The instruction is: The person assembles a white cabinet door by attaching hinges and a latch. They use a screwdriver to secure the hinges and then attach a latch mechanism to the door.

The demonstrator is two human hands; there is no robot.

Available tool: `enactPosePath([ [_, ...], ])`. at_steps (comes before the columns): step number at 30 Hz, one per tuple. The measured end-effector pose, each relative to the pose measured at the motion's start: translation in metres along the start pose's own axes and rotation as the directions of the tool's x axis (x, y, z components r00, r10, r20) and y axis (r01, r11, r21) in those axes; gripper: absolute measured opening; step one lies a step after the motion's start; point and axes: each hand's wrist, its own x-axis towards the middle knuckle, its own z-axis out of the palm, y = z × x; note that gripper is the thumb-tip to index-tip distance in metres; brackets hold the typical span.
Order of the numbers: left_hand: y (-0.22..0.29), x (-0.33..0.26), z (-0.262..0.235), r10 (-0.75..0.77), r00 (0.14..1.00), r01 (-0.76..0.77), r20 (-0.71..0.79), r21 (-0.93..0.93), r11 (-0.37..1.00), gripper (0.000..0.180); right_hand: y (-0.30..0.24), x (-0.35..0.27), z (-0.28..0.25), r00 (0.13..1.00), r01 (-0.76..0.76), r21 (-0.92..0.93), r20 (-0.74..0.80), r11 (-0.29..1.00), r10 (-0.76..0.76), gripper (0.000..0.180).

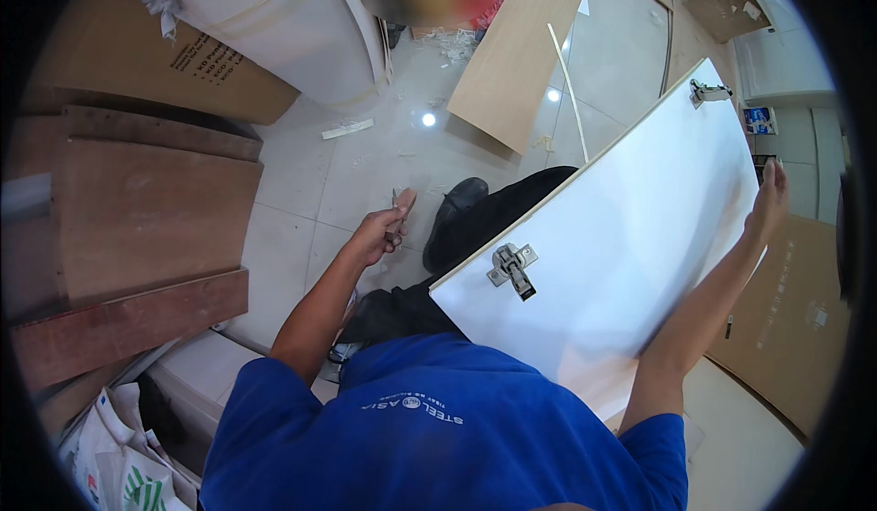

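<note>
A white cabinet door [630, 228] leans at a slant over my lap, its pale raw edge facing up and left. Two metal hinges are fixed to its white face: one hinge [513, 271] at the near end, another hinge [710, 94] at the far end. My right hand [770, 202] holds the door's right edge, with the forearm lying along the panel. Away from the door, over the floor on the left, my left hand [377, 235] is closed around a small flat brown piece [406, 201]; its exact kind is unclear.
Stacked brown boards [155, 228] and a cardboard sheet [164, 54] stand at the left. A long wood panel [521, 54] lies ahead on the tiled floor, beside a thin strip [568, 91] and scraps. Another cardboard piece [776, 319] is at the right.
</note>
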Motion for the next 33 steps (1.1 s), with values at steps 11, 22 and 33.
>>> enactPosePath([
  [11,0.032,-0.031,0.044,0.139,0.959,-0.066,0.248,-0.282,0.957,0.049,0.047,-0.035,-0.021,0.984,0.08,-0.469,0.175,0.88,0.004,0.068],
  [22,0.074,-0.106,0.112,0.383,0.807,-0.287,0.45,-0.269,0.919,0.071,0.034,-0.002,-0.004,0.941,0.129,-0.595,0.325,0.793,0.091,0.072],
  [33,0.066,-0.125,0.114,0.397,0.759,-0.31,0.516,-0.251,0.917,0.086,0.048,-0.012,0.006,0.972,0.046,-0.629,0.209,0.776,0.112,0.064],
])
